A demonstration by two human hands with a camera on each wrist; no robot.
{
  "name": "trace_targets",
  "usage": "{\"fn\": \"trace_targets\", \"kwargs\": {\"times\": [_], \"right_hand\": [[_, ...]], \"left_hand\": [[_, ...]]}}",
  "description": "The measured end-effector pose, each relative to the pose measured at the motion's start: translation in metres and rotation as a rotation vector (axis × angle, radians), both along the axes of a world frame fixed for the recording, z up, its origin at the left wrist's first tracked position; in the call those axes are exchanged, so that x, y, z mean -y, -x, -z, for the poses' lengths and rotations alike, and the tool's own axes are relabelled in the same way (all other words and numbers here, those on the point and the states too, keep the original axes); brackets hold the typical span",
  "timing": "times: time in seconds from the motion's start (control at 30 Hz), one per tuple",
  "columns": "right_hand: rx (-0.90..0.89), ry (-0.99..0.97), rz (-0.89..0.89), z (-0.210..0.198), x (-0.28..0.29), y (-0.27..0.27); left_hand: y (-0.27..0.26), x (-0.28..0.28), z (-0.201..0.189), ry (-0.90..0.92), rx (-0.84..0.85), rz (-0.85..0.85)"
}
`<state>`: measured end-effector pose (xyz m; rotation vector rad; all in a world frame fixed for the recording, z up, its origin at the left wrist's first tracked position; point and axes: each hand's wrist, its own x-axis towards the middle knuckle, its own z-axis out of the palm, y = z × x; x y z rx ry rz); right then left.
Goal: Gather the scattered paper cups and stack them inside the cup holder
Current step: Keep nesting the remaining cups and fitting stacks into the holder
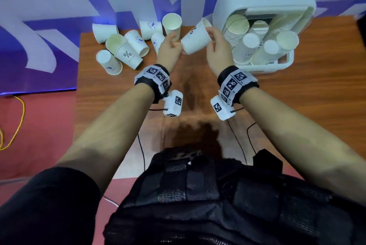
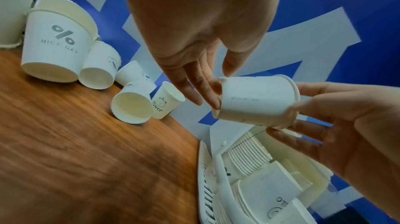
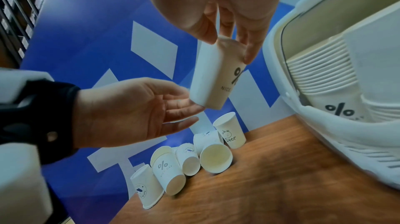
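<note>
The held paper cup (image 1: 196, 37) is in the air between the two hands, above the wooden table (image 1: 297, 106) and just beside the open cup holder (image 1: 263, 7). Its long axis is tilted: in the head view the open rim points up and toward the holder, and the closed base points down toward the left hand. It is a white, smooth, tapered paper cup with a rolled rim and a grey "%" and "NICE" print on its wall.

The right hand (image 1: 218, 50) grips the cup at the rim end; its thumb and fingertips (image 3: 249, 56) are curled and pinch the rim. The left hand (image 1: 168, 48) is at the base end; in the wrist views its fingers (image 2: 207, 89) are nearly straight and spread, and they touch the cup near its base without wrapping around it.

Beyond the left fingers lie the scattered cups (image 1: 128, 54), white paper, most on their sides, some touching each other. On the other side of the right fingers, the holder is white plastic with a rounded lid open, and it contains stacked cups (image 1: 235, 31) with ribbed layers of rims.
</note>
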<state>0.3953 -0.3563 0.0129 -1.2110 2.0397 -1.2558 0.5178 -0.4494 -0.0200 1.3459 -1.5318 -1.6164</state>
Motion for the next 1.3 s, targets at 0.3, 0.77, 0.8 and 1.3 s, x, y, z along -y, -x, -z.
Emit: {"fn": "trace_targets", "kwargs": {"times": [0.3, 0.77, 0.8, 1.3], "right_hand": [[-0.123, 0.018, 0.054, -0.006, -0.048, 0.031], [-0.202, -0.062, 0.071, -0.023, -0.098, 0.130], [-0.201, -0.069, 0.083, -0.023, -0.099, 0.137], [-0.223, 0.043, -0.066, 0.010, -0.094, 0.182]], "left_hand": [[0.027, -0.037, -0.026, 0.144, 0.099, 0.234], [0.123, -0.064, -0.039, 0.284, 0.226, 0.419], [0.127, -0.064, -0.041, 0.321, 0.282, 0.462], [0.143, -0.057, -0.009, 0.503, 0.627, 0.677]]}}
